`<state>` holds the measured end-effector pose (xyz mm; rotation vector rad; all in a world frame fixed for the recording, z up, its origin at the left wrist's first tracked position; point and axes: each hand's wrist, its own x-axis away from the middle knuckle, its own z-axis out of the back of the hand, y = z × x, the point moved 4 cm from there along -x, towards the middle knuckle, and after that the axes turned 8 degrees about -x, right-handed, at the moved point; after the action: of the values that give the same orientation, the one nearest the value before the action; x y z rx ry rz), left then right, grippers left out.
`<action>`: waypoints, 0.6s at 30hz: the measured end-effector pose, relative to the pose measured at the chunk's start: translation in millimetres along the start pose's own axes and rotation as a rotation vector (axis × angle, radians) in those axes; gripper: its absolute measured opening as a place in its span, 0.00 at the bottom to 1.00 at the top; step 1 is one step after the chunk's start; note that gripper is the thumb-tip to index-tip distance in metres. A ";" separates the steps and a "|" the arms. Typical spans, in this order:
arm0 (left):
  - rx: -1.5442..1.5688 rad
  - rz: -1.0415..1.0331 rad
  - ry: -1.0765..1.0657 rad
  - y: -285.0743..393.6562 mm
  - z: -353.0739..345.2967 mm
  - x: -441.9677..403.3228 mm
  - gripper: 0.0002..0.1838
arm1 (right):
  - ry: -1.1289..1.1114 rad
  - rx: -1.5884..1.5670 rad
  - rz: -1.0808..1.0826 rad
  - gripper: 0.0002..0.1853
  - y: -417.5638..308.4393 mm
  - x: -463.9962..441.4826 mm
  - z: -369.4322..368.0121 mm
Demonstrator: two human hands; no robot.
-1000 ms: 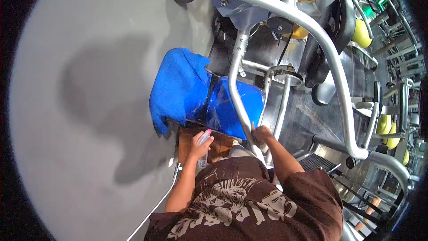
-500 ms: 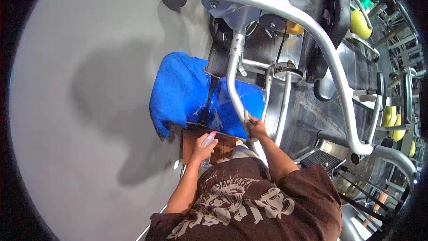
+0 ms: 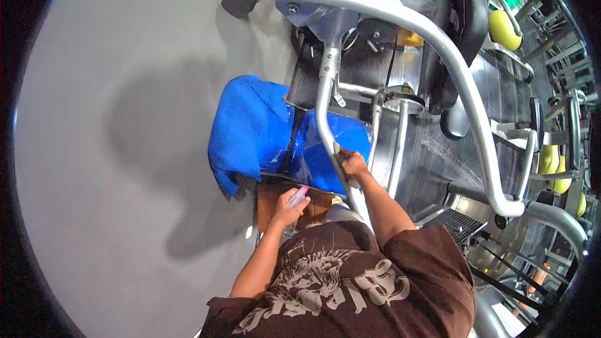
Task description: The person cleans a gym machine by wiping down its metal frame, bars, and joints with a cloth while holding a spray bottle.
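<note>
My left hand (image 3: 287,208) is closed around a small clear bottle (image 3: 297,199) with a pink top, in front of a brown wooden box-like surface (image 3: 270,195). My right hand (image 3: 354,166) is wrapped on the silver tube (image 3: 323,97) of a gym machine. A pale cloth (image 3: 339,152) shows at its fingers, pressed against the tube; much of it is hidden by the hand. Just beyond both hands lies a blue pad (image 3: 319,153) under shiny plastic. Beside it, a blue towel (image 3: 241,125) drapes over the left part.
A curved silver bar (image 3: 447,40) arches over the right side, with a black padded roller (image 3: 466,19) near it. A grey wall or floor surface (image 3: 125,213) fills the left. More machines with yellow-green pads (image 3: 504,30) stand at the far right.
My right hand has slid a little up the tube, away from my body, with the cloth. My left hand and the bottle have shifted only slightly.
</note>
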<state>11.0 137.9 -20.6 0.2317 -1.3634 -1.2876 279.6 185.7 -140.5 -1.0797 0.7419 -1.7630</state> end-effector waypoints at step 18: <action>0.047 -0.013 0.066 -15.8 8.9 0.3 0.14 | -0.178 0.024 -0.108 0.18 69.9 -55.1 -9.7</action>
<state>-4.6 136.5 -29.8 0.3129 -1.3390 -1.2493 309.1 208.0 -222.1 -1.2624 0.5606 -1.7341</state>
